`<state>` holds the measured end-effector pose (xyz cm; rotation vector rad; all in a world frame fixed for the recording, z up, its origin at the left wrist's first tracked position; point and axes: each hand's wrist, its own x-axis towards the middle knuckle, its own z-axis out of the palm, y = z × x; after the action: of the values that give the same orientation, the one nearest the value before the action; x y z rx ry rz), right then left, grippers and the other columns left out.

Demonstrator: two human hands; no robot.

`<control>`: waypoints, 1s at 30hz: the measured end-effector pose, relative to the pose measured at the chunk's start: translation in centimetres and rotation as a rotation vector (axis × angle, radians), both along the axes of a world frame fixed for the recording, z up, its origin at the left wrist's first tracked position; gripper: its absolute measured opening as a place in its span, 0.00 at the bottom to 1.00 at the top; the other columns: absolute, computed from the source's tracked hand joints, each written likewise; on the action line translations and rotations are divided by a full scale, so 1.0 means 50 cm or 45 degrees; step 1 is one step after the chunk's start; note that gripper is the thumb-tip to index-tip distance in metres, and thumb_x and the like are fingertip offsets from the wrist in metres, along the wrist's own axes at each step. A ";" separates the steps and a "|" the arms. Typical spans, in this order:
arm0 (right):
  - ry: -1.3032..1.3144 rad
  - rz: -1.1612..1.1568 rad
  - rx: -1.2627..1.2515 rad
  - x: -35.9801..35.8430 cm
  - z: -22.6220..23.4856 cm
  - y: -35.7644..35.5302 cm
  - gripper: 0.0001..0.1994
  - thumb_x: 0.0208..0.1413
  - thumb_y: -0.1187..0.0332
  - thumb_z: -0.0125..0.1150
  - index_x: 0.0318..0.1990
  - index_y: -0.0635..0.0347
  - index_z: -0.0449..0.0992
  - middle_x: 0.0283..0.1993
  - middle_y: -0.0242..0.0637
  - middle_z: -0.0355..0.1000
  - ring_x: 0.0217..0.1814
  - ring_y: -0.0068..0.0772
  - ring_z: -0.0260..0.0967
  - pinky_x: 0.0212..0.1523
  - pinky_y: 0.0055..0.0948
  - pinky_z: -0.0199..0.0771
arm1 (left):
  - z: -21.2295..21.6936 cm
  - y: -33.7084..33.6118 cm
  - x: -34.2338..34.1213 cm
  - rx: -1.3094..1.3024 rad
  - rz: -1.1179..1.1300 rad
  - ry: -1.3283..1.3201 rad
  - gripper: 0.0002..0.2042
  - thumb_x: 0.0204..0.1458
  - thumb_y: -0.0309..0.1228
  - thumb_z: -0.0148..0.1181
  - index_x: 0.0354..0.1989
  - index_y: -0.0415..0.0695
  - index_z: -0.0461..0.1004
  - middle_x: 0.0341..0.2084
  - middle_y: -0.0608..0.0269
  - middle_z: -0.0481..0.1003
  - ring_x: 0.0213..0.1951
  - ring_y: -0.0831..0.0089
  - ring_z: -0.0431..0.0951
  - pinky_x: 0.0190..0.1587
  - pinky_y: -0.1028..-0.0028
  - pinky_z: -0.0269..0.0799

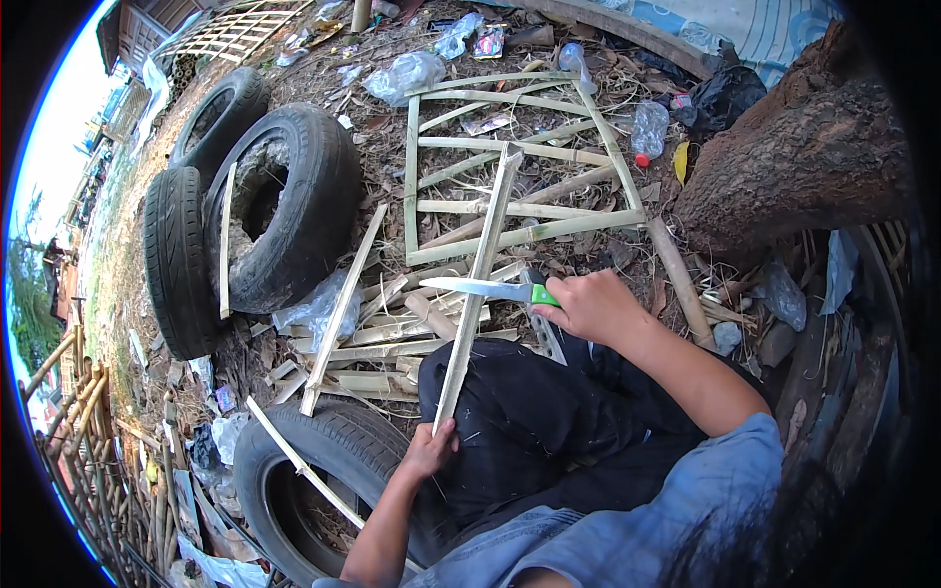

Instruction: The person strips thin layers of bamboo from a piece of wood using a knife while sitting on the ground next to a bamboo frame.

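My left hand point(429, 450) is closed around the lower end of a long split bamboo strip point(461, 345), which slants up and away across my knee. In my right hand point(591, 306) is a knife point(482, 287) with a green handle. Its blade points left and crosses the strip about midway along; whether the edge touches the bamboo I cannot tell. Beyond the strip's far end, a frame of crossed bamboo slats point(529, 232) lies on the ground. Several cut bamboo pieces point(387, 350) are heaped left of my knee.
Old tyres point(323, 206) stand at the far left, and another tyre point(260, 461) lies near my left arm. A thick tree trunk point(799, 147) rises on the right. A plastic bottle with a red cap point(649, 132) and plastic bags point(405, 76) litter the leafy ground.
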<state>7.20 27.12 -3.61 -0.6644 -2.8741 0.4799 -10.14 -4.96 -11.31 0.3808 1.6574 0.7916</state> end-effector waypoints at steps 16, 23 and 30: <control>0.398 -0.050 -0.434 -0.025 -0.143 -0.167 0.20 0.61 0.49 0.50 0.33 0.58 0.71 0.22 0.47 0.73 0.27 0.52 0.74 0.27 0.47 0.73 | 0.052 0.036 -0.060 -0.236 -0.289 -0.189 0.31 0.60 0.59 0.42 0.21 0.42 0.71 0.08 0.74 0.56 0.10 0.80 0.56 0.15 0.77 0.49; 0.437 0.035 -0.316 -0.045 -0.207 -0.133 0.25 0.57 0.43 0.52 0.24 0.56 0.70 0.18 0.45 0.72 0.24 0.49 0.74 0.24 0.44 0.73 | 0.034 0.042 -0.075 -0.243 -0.243 -0.454 0.32 0.61 0.60 0.39 0.17 0.44 0.66 0.06 0.75 0.51 0.09 0.81 0.49 0.13 0.77 0.44; 0.554 0.129 -0.074 -0.072 -0.273 -0.104 0.26 0.55 0.41 0.54 0.21 0.55 0.69 0.17 0.38 0.69 0.19 0.40 0.73 0.20 0.36 0.72 | 0.008 0.037 -0.093 -0.276 -0.177 -0.806 0.31 0.61 0.59 0.39 0.17 0.44 0.63 0.07 0.75 0.49 0.10 0.82 0.47 0.13 0.78 0.42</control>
<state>3.58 21.91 -17.26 -0.3658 -2.4957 0.6353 -14.79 -3.10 -10.89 0.0729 1.0918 0.5441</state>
